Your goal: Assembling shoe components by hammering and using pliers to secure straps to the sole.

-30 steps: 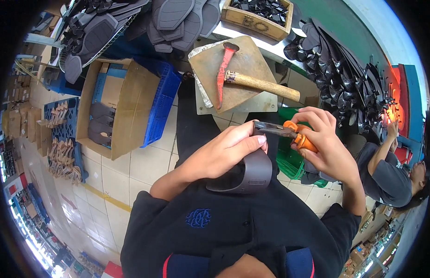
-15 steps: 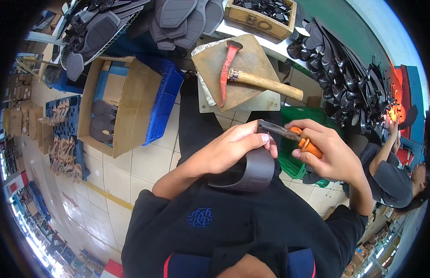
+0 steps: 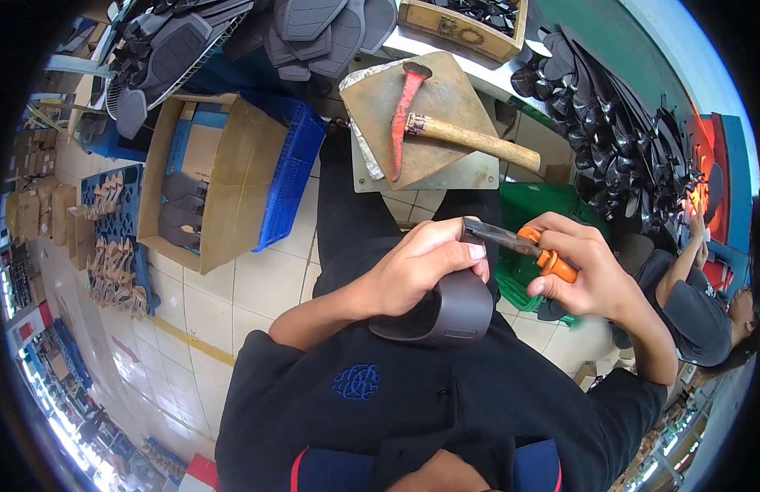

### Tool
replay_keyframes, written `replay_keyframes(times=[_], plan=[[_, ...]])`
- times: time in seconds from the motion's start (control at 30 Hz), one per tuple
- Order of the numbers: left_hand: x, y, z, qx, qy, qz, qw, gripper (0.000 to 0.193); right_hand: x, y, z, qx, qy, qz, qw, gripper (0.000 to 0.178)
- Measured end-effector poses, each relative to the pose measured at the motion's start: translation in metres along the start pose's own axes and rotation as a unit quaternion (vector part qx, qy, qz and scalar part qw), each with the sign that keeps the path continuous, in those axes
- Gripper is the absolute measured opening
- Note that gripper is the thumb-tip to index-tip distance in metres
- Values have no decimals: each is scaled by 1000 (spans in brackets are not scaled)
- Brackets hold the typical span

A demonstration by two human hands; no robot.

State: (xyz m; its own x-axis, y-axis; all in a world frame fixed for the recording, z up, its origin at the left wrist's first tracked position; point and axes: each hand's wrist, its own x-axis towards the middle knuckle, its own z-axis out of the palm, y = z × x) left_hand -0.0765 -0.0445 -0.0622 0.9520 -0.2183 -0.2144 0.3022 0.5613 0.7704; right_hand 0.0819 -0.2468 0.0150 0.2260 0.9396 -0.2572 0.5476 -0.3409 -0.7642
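Observation:
My left hand (image 3: 421, 266) is closed around a dark brown shoe sole (image 3: 462, 307), its wide end bent in a curve close to my chest. In my right hand (image 3: 589, 266) are pliers (image 3: 505, 236) with orange handles, the fingers wrapped round the grips. Their metal jaws reach the edge of the piece at my left fingertips. What the jaws bite on there is too small to make out. Ahead of my hands, a red-headed hammer (image 3: 470, 141) with a wooden handle lies on a square board (image 3: 450, 86).
Left of me stand a cardboard box (image 3: 232, 184) with soles inside and a blue crate (image 3: 294, 172). A green basket (image 3: 519, 275) is by my right leg. Dark soles (image 3: 331, 37) and a wooden tray (image 3: 454, 29) lie ahead. A co-worker (image 3: 691, 312) sits at right.
The pliers and my right hand have shifted slightly right, the right thumb dropping lower on the handles. My left hand keeps its grip on the sole. The view has tilted a little.

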Motion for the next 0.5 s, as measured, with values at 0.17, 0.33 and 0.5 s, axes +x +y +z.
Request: replay_keyframes(times=[0.17,0.33,0.5], plan=[[-2,-5,2,-14,-9,24,1000,26,-3,8,4,-1,4,-48,999,52],[-2,-7,4,-38,-17,5,999,27,-6,15,12,24,23,-45,998,65],[-2,-9,5,-62,-23,-1,998,26,-7,16,11,26,17,-41,999,63]])
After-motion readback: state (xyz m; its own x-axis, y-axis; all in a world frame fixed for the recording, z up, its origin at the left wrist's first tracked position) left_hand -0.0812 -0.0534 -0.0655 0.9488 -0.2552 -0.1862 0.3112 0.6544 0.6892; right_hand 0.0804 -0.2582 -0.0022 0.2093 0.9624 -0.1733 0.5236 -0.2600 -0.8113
